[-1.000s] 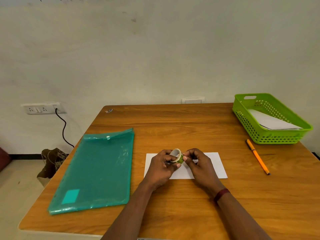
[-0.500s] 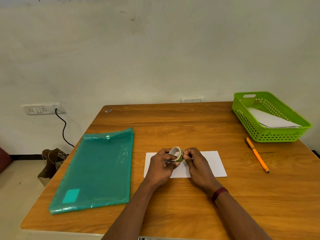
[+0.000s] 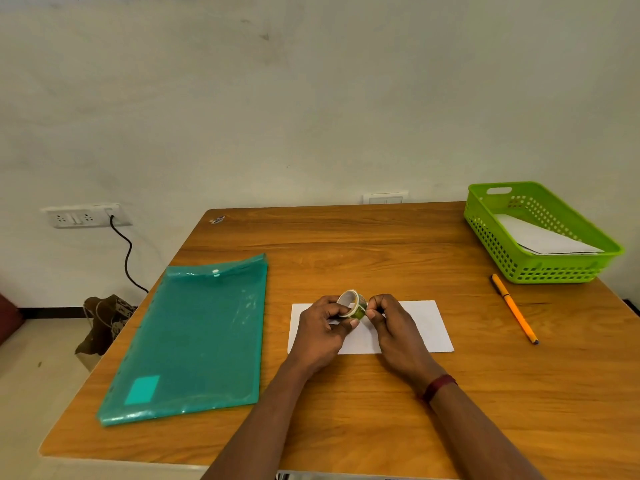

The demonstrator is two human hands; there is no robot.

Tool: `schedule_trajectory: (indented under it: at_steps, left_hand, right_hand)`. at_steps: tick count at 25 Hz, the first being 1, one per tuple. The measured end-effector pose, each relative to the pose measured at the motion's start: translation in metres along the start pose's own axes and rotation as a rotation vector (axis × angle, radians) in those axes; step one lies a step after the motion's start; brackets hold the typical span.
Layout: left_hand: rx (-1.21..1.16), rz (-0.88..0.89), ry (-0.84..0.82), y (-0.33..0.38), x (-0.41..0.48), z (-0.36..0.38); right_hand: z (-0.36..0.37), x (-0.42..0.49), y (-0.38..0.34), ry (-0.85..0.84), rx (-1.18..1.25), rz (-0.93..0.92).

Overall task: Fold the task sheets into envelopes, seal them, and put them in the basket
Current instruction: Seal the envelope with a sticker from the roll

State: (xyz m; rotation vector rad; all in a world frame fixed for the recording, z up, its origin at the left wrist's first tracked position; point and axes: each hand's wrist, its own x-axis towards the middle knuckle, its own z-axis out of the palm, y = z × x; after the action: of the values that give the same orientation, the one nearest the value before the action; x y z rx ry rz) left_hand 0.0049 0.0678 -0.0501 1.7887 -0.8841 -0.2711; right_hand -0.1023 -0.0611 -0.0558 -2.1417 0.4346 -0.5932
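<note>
Hardly anything has moved: both hands hover over the folded sheet [image 3: 422, 323] as they did a second ago, working at the tape. On the table [image 3: 346, 244], a teal folder [image 3: 194, 341] lies well left of that sheet. The green basket [image 3: 540, 268], already holding one white envelope [image 3: 540, 239], stands well to the sheet's right and behind it. The left hand [image 3: 322, 330] has its grip curled round the small tape roll [image 3: 353, 303]. The right hand [image 3: 394, 327] pinches at the roll's edge, seemingly hunting the loose end. Sealing looks to be the step in hand. Next, a strip must be peeled, torn off and pressed over the flap.
</note>
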Motion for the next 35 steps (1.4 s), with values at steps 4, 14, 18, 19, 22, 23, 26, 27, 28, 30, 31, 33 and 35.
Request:
schedule_trajectory:
  at_steps: [4, 14, 18, 19, 22, 23, 26, 27, 28, 30, 31, 33, 35]
  left_hand:
    - [-0.011, 0.003, 0.003, 0.0011, -0.0008, 0.0005]
    - [0.034, 0.011, 0.003, -0.0016, -0.0003, 0.0014]
    - [0.027, 0.001, 0.007, -0.0005, -0.0010, 0.0008]
    - [0.015, -0.008, 0.008, 0.0000, -0.0010, 0.0006]
    - [0.001, -0.031, 0.005, 0.0021, -0.0014, 0.0003]
    - [-0.001, -0.037, 0.004, 0.0025, -0.0013, 0.0002]
    - [-0.009, -0.054, 0.001, 0.0030, -0.0016, 0.0000]
    - [-0.009, -0.061, 0.000, 0.0022, -0.0013, -0.0002]
    - [-0.013, -0.073, 0.001, 0.0017, -0.0010, -0.0001]
    - [-0.048, -0.120, 0.016, 0.0008, -0.0004, 0.0000]
    - [-0.075, -0.150, 0.024, 0.0003, -0.0001, -0.0002]
    - [-0.098, -0.176, 0.030, -0.0006, 0.0002, -0.0004]
    - [-0.094, -0.175, 0.026, 0.0003, -0.0006, -0.0006]
  right_hand:
    - [-0.0010, -0.0014, -0.0024, 0.021, 0.068, 0.011]
    - [-0.0023, -0.0040, -0.0033, 0.163, 0.061, -0.046]
    - [-0.0025, -0.0055, -0.0046, 0.197, 0.049, -0.060]
    - [-0.0026, -0.0055, -0.0048, 0.201, 0.042, -0.058]
    - [-0.0032, -0.0056, -0.0061, 0.209, 0.026, -0.061]
    - [-0.0038, -0.0058, -0.0067, 0.212, 0.022, -0.063]
    - [-0.0047, -0.0069, -0.0080, 0.217, 0.007, -0.071]
    - [-0.0047, -0.0072, -0.0082, 0.220, 0.007, -0.074]
    - [-0.0047, -0.0075, -0.0086, 0.223, 0.008, -0.077]
    - [-0.0047, -0.0078, -0.0086, 0.226, 0.010, -0.080]
    - [-0.0047, -0.0077, -0.0085, 0.224, 0.010, -0.080]
    - [-0.0046, -0.0079, -0.0086, 0.221, 0.012, -0.077]
    - [-0.0048, -0.0081, -0.0089, 0.228, 0.034, -0.061]
